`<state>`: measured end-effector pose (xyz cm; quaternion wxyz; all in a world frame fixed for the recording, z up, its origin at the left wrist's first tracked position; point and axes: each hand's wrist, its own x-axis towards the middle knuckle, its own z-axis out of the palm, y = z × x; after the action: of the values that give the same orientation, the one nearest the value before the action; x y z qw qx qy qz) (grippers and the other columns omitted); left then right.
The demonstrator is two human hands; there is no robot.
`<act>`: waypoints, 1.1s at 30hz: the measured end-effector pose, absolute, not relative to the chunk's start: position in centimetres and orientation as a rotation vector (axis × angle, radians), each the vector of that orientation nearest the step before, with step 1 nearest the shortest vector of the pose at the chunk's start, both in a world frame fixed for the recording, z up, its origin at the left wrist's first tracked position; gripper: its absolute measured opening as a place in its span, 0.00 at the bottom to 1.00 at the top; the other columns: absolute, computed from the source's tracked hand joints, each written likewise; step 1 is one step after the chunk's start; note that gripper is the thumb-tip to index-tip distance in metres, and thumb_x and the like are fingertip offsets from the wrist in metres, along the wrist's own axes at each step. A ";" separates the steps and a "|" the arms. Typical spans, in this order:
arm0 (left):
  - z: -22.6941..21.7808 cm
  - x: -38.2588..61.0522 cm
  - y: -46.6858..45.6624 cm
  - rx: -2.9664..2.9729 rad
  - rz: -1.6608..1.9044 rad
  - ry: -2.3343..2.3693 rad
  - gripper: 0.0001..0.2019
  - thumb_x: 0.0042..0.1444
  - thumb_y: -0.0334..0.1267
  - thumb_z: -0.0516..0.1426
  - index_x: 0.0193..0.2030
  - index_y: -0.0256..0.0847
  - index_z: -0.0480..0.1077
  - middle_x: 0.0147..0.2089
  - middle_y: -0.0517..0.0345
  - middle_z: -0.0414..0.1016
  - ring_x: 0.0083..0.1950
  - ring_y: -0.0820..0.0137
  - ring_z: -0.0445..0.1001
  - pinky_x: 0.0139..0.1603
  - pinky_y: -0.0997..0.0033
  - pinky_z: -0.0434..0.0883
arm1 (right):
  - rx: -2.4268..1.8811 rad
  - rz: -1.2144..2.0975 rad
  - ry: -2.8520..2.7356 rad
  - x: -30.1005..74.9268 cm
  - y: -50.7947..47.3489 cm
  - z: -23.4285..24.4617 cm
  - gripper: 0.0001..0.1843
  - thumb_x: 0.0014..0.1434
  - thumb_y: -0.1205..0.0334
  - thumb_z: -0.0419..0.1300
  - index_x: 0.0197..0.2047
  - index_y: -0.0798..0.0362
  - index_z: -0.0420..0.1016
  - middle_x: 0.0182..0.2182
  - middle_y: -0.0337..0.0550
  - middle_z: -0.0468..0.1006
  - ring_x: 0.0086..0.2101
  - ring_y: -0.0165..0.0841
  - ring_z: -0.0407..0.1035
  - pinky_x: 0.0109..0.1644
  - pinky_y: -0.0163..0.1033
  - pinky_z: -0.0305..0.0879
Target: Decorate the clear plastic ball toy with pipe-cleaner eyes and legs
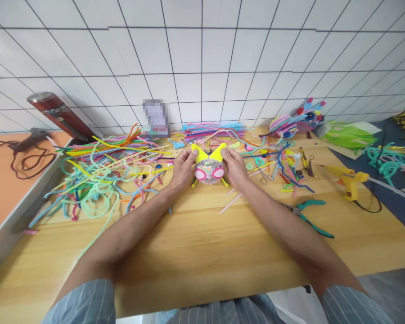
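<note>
Both hands hold a small craft figure [209, 165] near the middle of the wooden table. It has a clear, shiny round body, two pink ovals on the front, yellow pointed pieces on top and yellow-black bits below. My left hand [184, 168] pinches the yellow piece on the left between thumb and fingers. On the other side, my right hand [235, 167] grips the right yellow piece the same way. Beneath my right forearm, thin pink strips [230, 203] lie on the table. Blue fuzzy bits [178, 143] sit just beyond my left hand.
Tangled pipe cleaners [97, 198] cover the left, with a bundle [212, 129] along the tiled wall. A dark red flask [60, 117] leans at the back left. On the right lie teal-handled pliers [312, 216], a yellow glue gun [349, 180], a green packet [349, 134] and colourful finished crafts [286, 126].
</note>
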<state>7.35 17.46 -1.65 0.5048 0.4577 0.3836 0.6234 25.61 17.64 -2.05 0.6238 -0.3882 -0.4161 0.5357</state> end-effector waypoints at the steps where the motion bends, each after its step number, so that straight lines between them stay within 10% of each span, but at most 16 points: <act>1: -1.7 7.4 17.5 1.103 1.502 0.924 0.25 0.53 0.62 0.73 0.33 0.41 0.73 0.30 0.64 0.74 0.31 0.74 0.71 0.37 0.74 0.70 | -0.898 1.229 -0.962 25.7 17.8 -2.1 0.27 0.50 0.35 0.78 0.33 0.48 0.77 0.28 0.31 0.74 0.32 0.30 0.68 0.40 0.36 0.68; 11: -2.2 6.2 16.3 1.221 1.381 0.856 0.34 0.51 0.68 0.71 0.53 0.42 0.76 0.54 0.51 0.82 0.53 0.61 0.80 0.53 0.65 0.77 | -0.925 1.311 -1.203 27.5 16.4 -0.9 0.37 0.45 0.33 0.81 0.51 0.45 0.79 0.52 0.41 0.85 0.56 0.42 0.77 0.64 0.46 0.72; 17: -3.0 5.5 15.4 1.504 1.055 0.802 0.53 0.38 0.55 0.81 0.68 0.44 0.63 0.69 0.41 0.71 0.66 0.49 0.76 0.64 0.55 0.76 | -0.979 1.316 -1.569 29.7 14.3 -1.6 0.54 0.47 0.32 0.80 0.69 0.44 0.68 0.74 0.54 0.68 0.72 0.50 0.65 0.76 0.59 0.64; 33: -4.6 5.6 16.5 1.658 1.118 0.940 0.44 0.38 0.52 0.80 0.60 0.38 0.72 0.59 0.45 0.80 0.58 0.53 0.80 0.62 0.55 0.76 | -1.127 1.058 -1.516 29.0 13.4 -4.9 0.48 0.51 0.44 0.79 0.70 0.48 0.70 0.66 0.55 0.79 0.61 0.50 0.77 0.69 0.59 0.71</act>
<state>5.61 16.55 -4.55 0.4495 0.6703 0.3799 0.4521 28.99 13.43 -4.94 0.4692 -0.4599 -0.6182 0.4314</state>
